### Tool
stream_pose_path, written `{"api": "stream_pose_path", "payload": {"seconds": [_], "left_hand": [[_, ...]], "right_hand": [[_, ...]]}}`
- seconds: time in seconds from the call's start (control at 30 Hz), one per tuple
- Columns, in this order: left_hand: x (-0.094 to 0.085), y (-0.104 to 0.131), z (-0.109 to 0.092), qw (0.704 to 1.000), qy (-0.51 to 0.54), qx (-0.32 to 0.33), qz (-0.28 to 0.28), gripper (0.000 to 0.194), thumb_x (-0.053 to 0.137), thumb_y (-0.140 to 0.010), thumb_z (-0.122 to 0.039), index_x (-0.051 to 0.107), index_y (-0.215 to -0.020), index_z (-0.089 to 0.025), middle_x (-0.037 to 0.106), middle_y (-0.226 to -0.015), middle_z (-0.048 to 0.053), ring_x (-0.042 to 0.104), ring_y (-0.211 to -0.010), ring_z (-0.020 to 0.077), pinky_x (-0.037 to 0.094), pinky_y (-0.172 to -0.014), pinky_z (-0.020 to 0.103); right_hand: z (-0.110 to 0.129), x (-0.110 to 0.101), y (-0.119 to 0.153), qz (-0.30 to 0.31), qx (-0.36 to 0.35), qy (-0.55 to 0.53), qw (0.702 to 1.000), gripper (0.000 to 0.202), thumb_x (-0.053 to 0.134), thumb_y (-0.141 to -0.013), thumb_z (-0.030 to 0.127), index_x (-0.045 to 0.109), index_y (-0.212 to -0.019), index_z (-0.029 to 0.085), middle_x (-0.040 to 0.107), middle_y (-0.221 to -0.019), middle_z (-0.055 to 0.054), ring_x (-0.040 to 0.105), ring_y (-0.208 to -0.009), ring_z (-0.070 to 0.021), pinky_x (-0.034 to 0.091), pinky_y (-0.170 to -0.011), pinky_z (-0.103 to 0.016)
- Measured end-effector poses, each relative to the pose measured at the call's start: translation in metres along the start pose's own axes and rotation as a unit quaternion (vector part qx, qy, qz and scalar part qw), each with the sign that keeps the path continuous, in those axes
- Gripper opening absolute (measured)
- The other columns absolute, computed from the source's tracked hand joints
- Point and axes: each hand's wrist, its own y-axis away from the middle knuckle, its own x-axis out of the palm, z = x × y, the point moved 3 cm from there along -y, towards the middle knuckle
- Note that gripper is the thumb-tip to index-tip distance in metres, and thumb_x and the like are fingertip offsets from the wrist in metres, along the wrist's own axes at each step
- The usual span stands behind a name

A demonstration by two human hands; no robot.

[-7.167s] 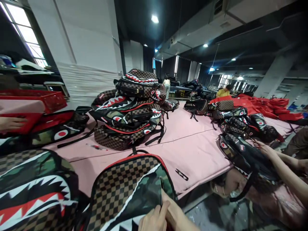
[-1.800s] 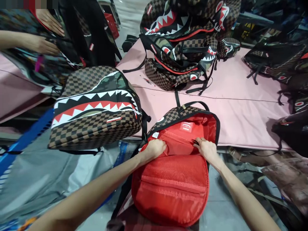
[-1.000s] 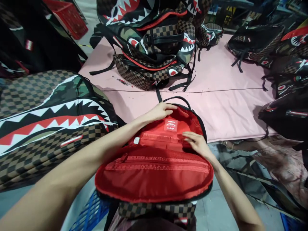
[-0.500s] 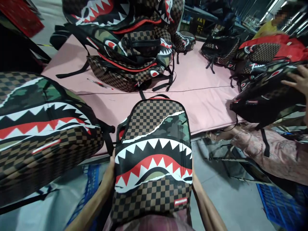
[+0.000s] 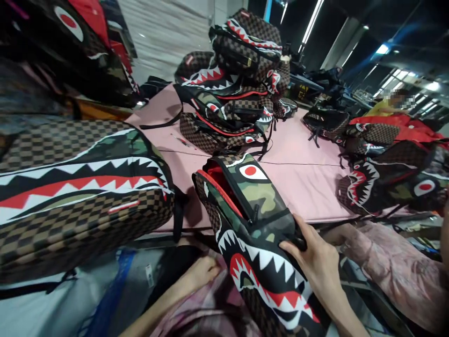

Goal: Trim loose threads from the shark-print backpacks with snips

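A checkered and camouflage backpack (image 5: 266, 267) with a printed shark mouth is tilted on its side in front of me, its red-edged top opening showing. My right hand (image 5: 312, 257) grips its side panel, thumb on the front and fingers over the edge. Left of the bag, my left hand (image 5: 203, 271) is near my lap with its fingers curled; what it holds, if anything, is hidden. A large similar backpack (image 5: 84, 187) lies at the left, close to the upright one's strap side.
Stacked backpacks (image 5: 231, 93) stand on the pink table (image 5: 294, 187). More bags (image 5: 386, 178) lie at the right, beside another person's pink sleeve (image 5: 393, 267). A dark bag (image 5: 70, 51) hangs at upper left. A person in yellow is farther back.
The backpack has turned from facing me to its side. My right hand has moved up onto its side panel; my left hand has come off it and lower. The view has tilted up.
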Motion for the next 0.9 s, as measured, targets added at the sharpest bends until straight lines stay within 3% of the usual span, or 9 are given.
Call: {"api": "stream_pose_path", "payload": {"seconds": [0.07, 0.1, 0.17, 0.23, 0.3, 0.37, 0.5, 0.63, 0.9], "left_hand": [[-0.029, 0.022, -0.025, 0.997, 0.006, 0.031, -0.064, 0.033, 0.043, -0.080, -0.041, 0.064, -0.064, -0.020, 0.063, -0.056, -0.001, 0.057, -0.052, 0.0151, 0.040, -0.051, 0.025], [-0.047, 0.033, -0.046, 0.982, -0.020, 0.086, -0.168, 0.035, 0.039, -0.084, -0.040, 0.065, -0.071, -0.020, 0.064, -0.060, -0.001, 0.057, -0.057, 0.0144, 0.040, -0.056, 0.025], [-0.073, 0.050, -0.100, 0.902, -0.122, 0.248, -0.331, 0.030, 0.044, -0.085, -0.038, 0.065, -0.074, -0.020, 0.064, -0.066, 0.001, 0.056, -0.062, 0.0144, 0.038, -0.061, 0.027], [-0.077, 0.053, -0.147, 0.832, -0.247, 0.335, -0.368, 0.025, 0.052, -0.083, -0.039, 0.065, -0.076, -0.020, 0.063, -0.070, 0.002, 0.054, -0.068, 0.0170, 0.035, -0.065, 0.031], [-0.068, 0.043, -0.176, 0.806, -0.347, 0.350, -0.328, 0.030, 0.056, -0.079, -0.047, 0.063, -0.073, -0.018, 0.062, -0.071, 0.004, 0.053, -0.069, 0.0192, 0.034, -0.065, 0.034], [-0.058, 0.030, -0.187, 0.812, -0.407, 0.326, -0.264, 0.040, 0.056, -0.075, -0.056, 0.061, -0.068, -0.017, 0.060, -0.070, 0.006, 0.052, -0.068, 0.0207, 0.033, -0.064, 0.035], [-0.054, 0.013, -0.182, 0.842, -0.455, 0.253, -0.139, 0.048, 0.050, -0.075, -0.062, 0.060, -0.061, -0.017, 0.063, -0.069, 0.007, 0.056, -0.068, 0.0214, 0.032, -0.064, 0.034], [-0.067, 0.012, -0.175, 0.864, -0.454, 0.211, -0.047, 0.036, 0.049, -0.083, -0.049, 0.062, -0.068, -0.019, 0.066, -0.074, 0.003, 0.060, -0.068, 0.0191, 0.033, -0.063, 0.031], [-0.061, 0.013, -0.185, 0.814, -0.540, 0.214, 0.034, 0.028, 0.065, -0.072, -0.042, 0.064, -0.076, -0.014, 0.067, -0.079, 0.010, 0.064, -0.062, 0.0223, 0.033, -0.044, 0.026]], "right_hand": [[0.001, 0.009, 0.005, -0.034, -0.004, 0.028, 0.999, 0.052, 0.053, -0.080, 0.052, 0.053, -0.123, 0.022, 0.068, -0.100, -0.006, 0.066, -0.069, -0.0199, 0.045, -0.052, -0.026], [0.002, 0.013, 0.007, -0.043, -0.005, 0.037, 0.998, 0.052, 0.053, -0.081, 0.053, 0.053, -0.123, 0.021, 0.068, -0.100, -0.006, 0.066, -0.068, -0.0195, 0.044, -0.052, -0.026], [0.005, 0.015, 0.010, -0.043, -0.005, 0.053, 0.998, 0.052, 0.052, -0.081, 0.054, 0.054, -0.122, 0.021, 0.068, -0.100, -0.005, 0.065, -0.067, -0.0189, 0.043, -0.051, -0.025], [0.009, 0.014, 0.013, -0.034, 0.000, 0.068, 0.997, 0.052, 0.052, -0.081, 0.054, 0.054, -0.121, 0.021, 0.068, -0.099, -0.005, 0.065, -0.065, -0.0182, 0.040, -0.049, -0.025], [0.013, 0.013, 0.018, -0.029, 0.002, 0.077, 0.997, 0.053, 0.052, -0.080, 0.056, 0.054, -0.121, 0.021, 0.068, -0.097, -0.006, 0.064, -0.062, -0.0177, 0.038, -0.047, -0.025], [0.016, 0.013, 0.025, -0.031, 0.002, 0.086, 0.996, 0.057, 0.052, -0.080, 0.057, 0.053, -0.122, 0.020, 0.068, -0.096, -0.007, 0.063, -0.060, -0.0173, 0.036, -0.046, -0.024], [0.020, 0.019, 0.038, -0.028, 0.000, 0.104, 0.994, 0.059, 0.053, -0.079, 0.057, 0.052, -0.124, 0.019, 0.066, -0.100, -0.010, 0.062, -0.057, -0.0170, 0.035, -0.045, -0.025], [0.021, 0.020, 0.044, -0.049, -0.008, 0.094, 0.994, 0.061, 0.050, -0.079, 0.061, 0.054, -0.122, 0.018, 0.066, -0.099, -0.011, 0.060, -0.054, -0.0163, 0.035, -0.045, -0.026], [0.016, 0.030, 0.050, -0.125, -0.046, 0.116, 0.984, 0.059, 0.044, -0.082, 0.062, 0.057, -0.119, 0.018, 0.068, -0.095, -0.009, 0.056, -0.045, -0.0137, 0.032, -0.038, -0.026]]}}
